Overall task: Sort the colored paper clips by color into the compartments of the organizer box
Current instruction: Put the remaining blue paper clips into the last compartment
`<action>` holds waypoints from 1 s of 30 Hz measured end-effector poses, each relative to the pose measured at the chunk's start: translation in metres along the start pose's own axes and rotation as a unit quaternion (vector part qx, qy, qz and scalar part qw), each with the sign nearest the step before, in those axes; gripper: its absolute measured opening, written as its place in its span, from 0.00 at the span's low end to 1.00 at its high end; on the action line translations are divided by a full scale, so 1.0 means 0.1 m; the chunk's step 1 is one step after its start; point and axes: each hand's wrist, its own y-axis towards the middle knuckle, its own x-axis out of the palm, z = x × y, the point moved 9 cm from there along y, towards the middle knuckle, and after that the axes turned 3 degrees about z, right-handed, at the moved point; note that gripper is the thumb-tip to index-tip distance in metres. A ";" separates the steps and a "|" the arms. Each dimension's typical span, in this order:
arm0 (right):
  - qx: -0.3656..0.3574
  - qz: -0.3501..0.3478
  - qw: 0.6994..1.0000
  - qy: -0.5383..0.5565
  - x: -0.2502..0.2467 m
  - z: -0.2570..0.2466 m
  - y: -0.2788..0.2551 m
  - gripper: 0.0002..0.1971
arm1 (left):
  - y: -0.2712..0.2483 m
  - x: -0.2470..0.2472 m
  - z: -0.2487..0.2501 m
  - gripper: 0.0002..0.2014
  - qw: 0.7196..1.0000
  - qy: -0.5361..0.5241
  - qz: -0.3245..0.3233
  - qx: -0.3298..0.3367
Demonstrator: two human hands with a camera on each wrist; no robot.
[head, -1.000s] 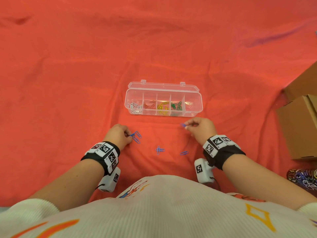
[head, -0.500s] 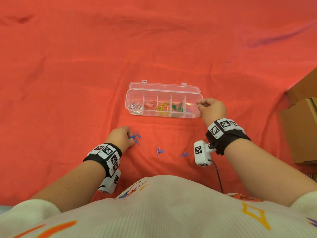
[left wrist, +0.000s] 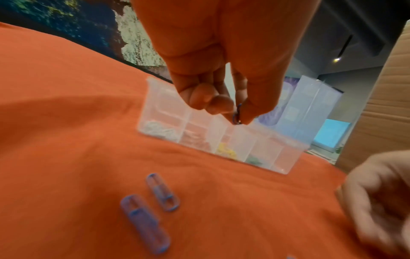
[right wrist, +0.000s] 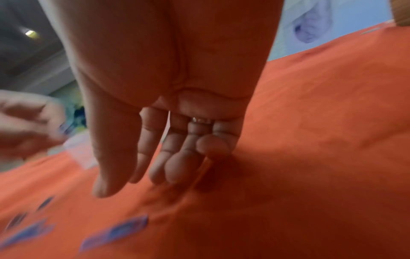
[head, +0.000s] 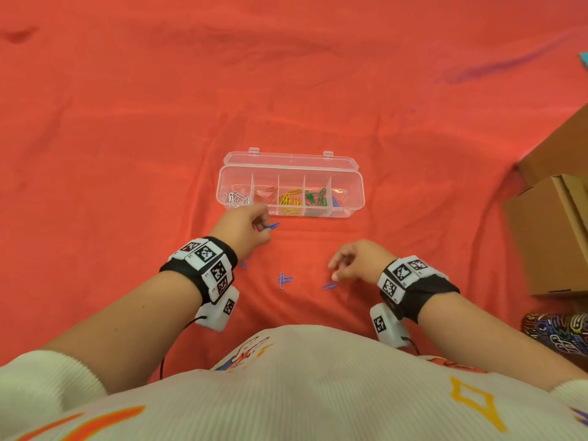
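Clear plastic forms the organizer box (head: 348, 186), which lies lid-open on an orange-red cloth (head: 127, 138) covering the bench; its 5 compartments hold, from the person's left, white clips (head: 235, 198), red clips (head: 265, 195), yellow clips (head: 290, 200), green clips (head: 316, 197), and a little blue at the near edge of the last one (head: 334, 202). The left hand (head: 243, 229) hovers just in front of the box's near wall, its thumb and fingers (left wrist: 218, 105) pinching 1 blue paper clip (head: 270, 226) that sticks out toward the right; the left wrist view shows that clip (left wrist: 237, 113) held edge-on above the box. The right hand (head: 356, 261) hovers low over the cloth nearer the person, fingers (right wrist: 175, 168) loosely extended and holding nothing; 1 blue clip (head: 329, 286) lies just beside its fingertips. A crossed pair of blue clips (head: 284, 280) lies between the 2 wrists; more blue clips (head: 244, 264) lie partly hidden under the left wrist, and the left wrist view shows 2 of them (left wrist: 155, 201) side by side on the cloth. Cardboard boxes (head: 553, 233) stand at the right edge of the cloth.
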 end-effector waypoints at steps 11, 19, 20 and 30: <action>-0.052 0.016 0.989 -0.137 0.18 0.02 -0.10 0.09 | 0.56 0.32 0.81 0.06 0.999 -0.020 -0.029 0.035; -0.050 0.040 0.992 -0.111 0.14 0.09 -0.14 0.05 | 0.78 0.50 1.02 0.07 0.999 -0.038 -0.018 0.000; -0.052 0.041 0.992 -0.107 0.13 0.09 -0.15 0.04 | 0.79 0.53 1.04 0.06 0.999 -0.032 -0.019 -0.004; -0.006 0.135 0.990 0.026 -0.13 0.24 -0.15 0.08 | 0.75 0.42 0.87 0.10 0.998 -0.055 0.007 -0.027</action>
